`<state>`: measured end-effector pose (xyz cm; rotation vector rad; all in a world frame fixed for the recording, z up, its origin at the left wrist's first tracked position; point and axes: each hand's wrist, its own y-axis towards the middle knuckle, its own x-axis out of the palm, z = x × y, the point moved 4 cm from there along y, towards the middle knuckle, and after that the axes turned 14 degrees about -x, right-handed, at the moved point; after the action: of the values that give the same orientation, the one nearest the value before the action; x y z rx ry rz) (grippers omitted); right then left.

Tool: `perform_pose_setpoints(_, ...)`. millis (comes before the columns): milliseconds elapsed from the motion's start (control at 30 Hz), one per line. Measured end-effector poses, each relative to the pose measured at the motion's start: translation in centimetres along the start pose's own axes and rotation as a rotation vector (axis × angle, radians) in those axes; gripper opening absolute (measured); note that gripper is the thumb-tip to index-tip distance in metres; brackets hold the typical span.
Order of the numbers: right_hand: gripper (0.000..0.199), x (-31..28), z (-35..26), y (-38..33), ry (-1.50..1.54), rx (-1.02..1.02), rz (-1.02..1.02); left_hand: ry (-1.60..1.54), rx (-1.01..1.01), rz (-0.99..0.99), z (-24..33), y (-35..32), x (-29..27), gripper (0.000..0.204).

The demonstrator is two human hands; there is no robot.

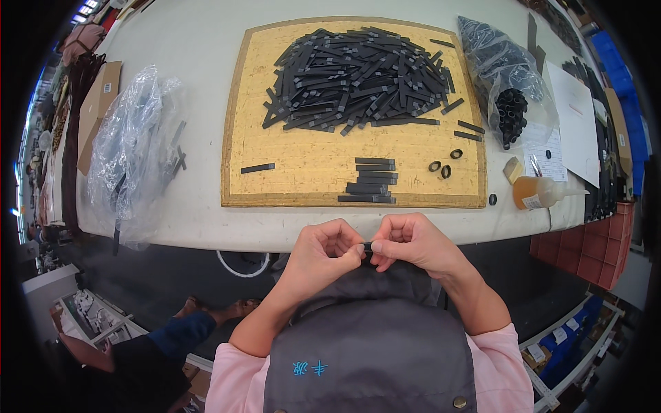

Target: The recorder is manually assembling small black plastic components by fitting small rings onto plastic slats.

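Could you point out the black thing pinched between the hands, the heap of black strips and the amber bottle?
Black thing (368,246): head view, its small showing part.
Heap of black strips (358,81): head view, middle of the heap.
Amber bottle (537,192): head view, its body.

A broad white table (196,76) stands in a cluttered workroom. Bright white lights (88,5) shine beyond the table's far left corner; blue panels (609,58) stand past its right end. Beneath its near edge all is dark, with pale shelving (49,274) near-left and a red crate (585,244) near-right.
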<state>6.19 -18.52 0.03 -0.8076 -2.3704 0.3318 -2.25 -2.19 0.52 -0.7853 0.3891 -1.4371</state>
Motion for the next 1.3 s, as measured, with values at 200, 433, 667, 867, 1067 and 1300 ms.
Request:
perform_pose_setpoints(200,0.014,0.01,0.05,0.03,0.004,0.0,0.017,0.001,0.0,0.011,0.04,-0.09,0.14,0.008)
perform_pose_setpoints(433,0.014,-0.06,0.14,0.01,0.016,-0.002,0.009,0.018,0.007,0.01,0.01,-0.06,0.13,0.008)
perform_pose_setpoints(667,0.014,-0.15,0.31,0.13,0.01,0.002,0.008,0.013,0.01,0.006,-0.1,-0.03,0.07,0.008)
perform_pose_setpoints(867,0.013,-0.27,0.47,0.19,0.008,-0.001,0.005,0.002,-0.003,0.003,-0.09,-0.02,0.15,0.008)
perform_pose_setpoints(1067,0.013,-0.34,0.84,0.26,-0.003,-0.001,0.0,0.011,-0.006,-0.001,-0.13,-0.05,0.12,0.009)
perform_pose_setpoints(1300,0.011,0.03,0.66,0.0,-0.034,-0.02,0.004,0.029,0.002,-0.001,-0.14,-0.2,0.27,0.007)
